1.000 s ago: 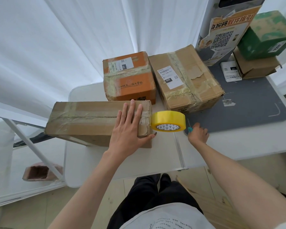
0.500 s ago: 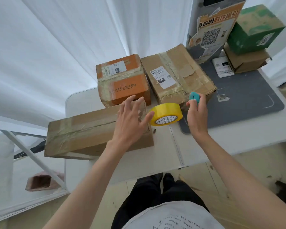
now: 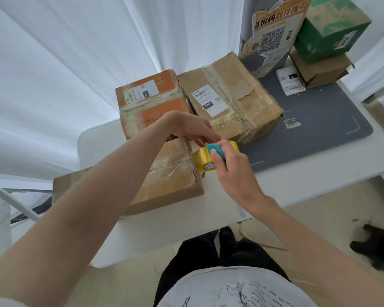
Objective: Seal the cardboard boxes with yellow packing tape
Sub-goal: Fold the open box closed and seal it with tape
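Observation:
A long brown cardboard box (image 3: 171, 173) lies on the white table (image 3: 297, 180), partly covered by my left forearm. The yellow tape roll (image 3: 203, 159) stands just off the box's right end. My left hand (image 3: 190, 127) reaches over the box, its fingertips at the roll's top edge; whether they pinch the tape is hidden. My right hand (image 3: 228, 167) grips a small teal cutter (image 3: 216, 150) and holds it against the roll. Behind stand an orange box (image 3: 146, 100) and a larger brown box (image 3: 235, 100), both wrapped in old clear tape.
A grey mat (image 3: 319, 129) covers the table's right part. On it stand a white label box (image 3: 289, 80), a green box (image 3: 328, 29) stacked on a brown one (image 3: 319, 72), and a grey post with a QR poster (image 3: 273, 36). White curtains hang behind.
My left hand left the long box's top and went to the tape roll. My right hand picked the teal cutter off the table and brought it against the roll.

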The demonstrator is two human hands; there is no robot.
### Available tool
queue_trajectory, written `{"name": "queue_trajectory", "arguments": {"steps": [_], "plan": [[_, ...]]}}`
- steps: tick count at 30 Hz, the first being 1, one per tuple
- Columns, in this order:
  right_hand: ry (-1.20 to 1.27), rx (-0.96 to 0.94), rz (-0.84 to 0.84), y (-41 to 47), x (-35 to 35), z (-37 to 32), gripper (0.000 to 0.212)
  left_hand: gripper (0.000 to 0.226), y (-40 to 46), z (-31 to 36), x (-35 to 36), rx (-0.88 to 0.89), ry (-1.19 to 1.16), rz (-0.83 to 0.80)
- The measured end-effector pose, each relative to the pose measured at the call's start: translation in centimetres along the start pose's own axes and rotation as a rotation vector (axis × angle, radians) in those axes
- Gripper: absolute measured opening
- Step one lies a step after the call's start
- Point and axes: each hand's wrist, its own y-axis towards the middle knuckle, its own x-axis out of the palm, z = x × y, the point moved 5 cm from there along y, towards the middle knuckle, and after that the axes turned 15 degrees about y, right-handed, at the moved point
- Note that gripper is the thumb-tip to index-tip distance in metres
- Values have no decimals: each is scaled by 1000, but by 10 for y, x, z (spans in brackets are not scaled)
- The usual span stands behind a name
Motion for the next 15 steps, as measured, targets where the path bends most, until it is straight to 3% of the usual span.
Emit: {"name": "queue_trajectory", "arguments": {"steps": [5,15], "plan": [[-260,-18,-54,2,18,-9,14,31,5,-6,4,25,-91,-18],[-555,-56,36,15,34,-16,19,40,3,-8,8,31,-160,-53]]}}
